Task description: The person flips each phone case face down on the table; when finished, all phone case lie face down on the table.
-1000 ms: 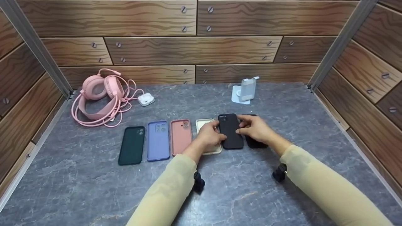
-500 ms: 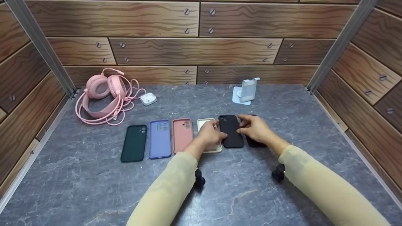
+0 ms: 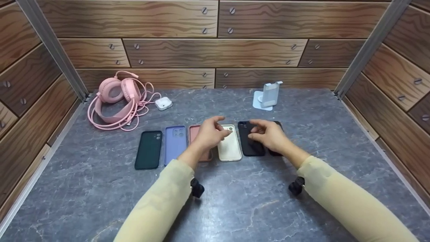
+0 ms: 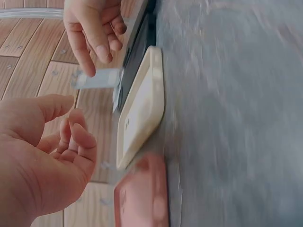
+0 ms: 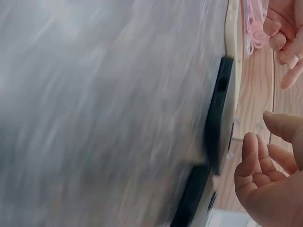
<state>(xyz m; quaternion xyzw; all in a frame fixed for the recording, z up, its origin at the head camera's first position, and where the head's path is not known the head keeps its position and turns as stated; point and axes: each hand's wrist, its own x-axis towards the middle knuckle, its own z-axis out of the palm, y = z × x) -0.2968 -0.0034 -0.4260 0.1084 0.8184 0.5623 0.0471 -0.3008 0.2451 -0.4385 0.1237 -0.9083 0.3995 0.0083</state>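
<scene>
Several phone cases lie side by side in a row: a dark green case [image 3: 148, 151], a periwinkle case [image 3: 174, 148], a pink case [image 3: 195, 130], a cream case [image 3: 230, 148], a black case [image 3: 248, 143] and another black case [image 3: 277, 125]. My left hand [image 3: 209, 134] hovers over the pink and cream ones, thumb and fingers apart, holding nothing. Above the two black cases is my right hand [image 3: 271, 136], also with nothing in its loosely bent fingers. It partly hides both. In the left wrist view, a gap shows between the left hand [image 4: 52, 161] and the cream case [image 4: 142, 109].
A pink headset [image 3: 129, 90] with coiled cable lies at the back left, beside a small white case [image 3: 164, 103]. A pale phone stand [image 3: 270, 95] stands at the back right. Wood-patterned walls [image 3: 168, 53] enclose the grey marbled table [image 3: 235, 201].
Both hands have let go of the black case. My left hand has lifted and moved left, uncovering the cream case; the right hand has drawn slightly up. The head view has shifted a little.
</scene>
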